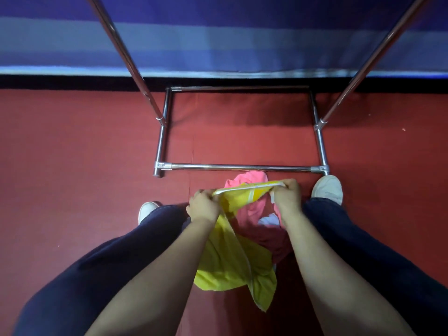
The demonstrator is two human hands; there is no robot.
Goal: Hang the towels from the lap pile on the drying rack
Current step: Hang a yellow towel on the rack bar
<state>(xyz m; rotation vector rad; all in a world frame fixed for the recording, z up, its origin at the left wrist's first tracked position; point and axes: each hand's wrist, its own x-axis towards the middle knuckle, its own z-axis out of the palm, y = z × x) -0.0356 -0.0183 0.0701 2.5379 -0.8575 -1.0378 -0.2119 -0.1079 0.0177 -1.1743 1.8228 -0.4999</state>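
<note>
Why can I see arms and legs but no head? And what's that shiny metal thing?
The camera sits on the person's head and looks down, so you see only their own arms, legs and white shoes. The left hand and right hand each pinch the top edge of a yellow towel, stretching it between them. Beneath it more towels wait, a pink towel showing. The shiny tubes are a drying rack on the red floor, where towels get hung.

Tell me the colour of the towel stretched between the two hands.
Bright yellow towel with a pale edge band; head view.
</note>
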